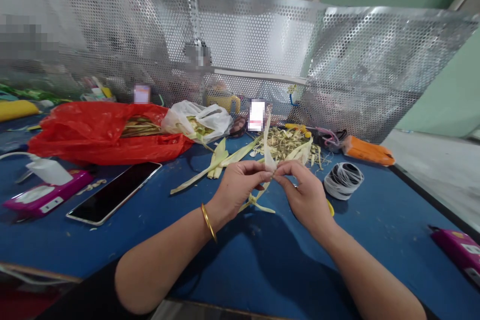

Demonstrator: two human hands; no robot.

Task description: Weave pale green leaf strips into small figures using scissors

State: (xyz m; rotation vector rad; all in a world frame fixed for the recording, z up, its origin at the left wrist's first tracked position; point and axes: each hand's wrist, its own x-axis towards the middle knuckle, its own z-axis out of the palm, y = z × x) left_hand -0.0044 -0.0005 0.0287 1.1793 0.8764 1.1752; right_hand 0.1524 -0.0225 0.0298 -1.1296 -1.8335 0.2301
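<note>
Between my fingertips, above the blue table, is a pale corn husk strip whose tip stands upright. My left hand, with a gold bangle at the wrist, pinches it. My right hand closes on the same husk from the other side, thumb and forefinger together. Below the hands hang narrow husk ends, partly hidden by my left hand. Loose pale green husks lie just beyond my left hand. Past my right hand is a pile of shredded husk scraps.
A red plastic bag, a white bag and a phone are on the left, near a purple power strip. Right of my hands stand a twine spool and an orange packet. A perforated metal screen closes off the back.
</note>
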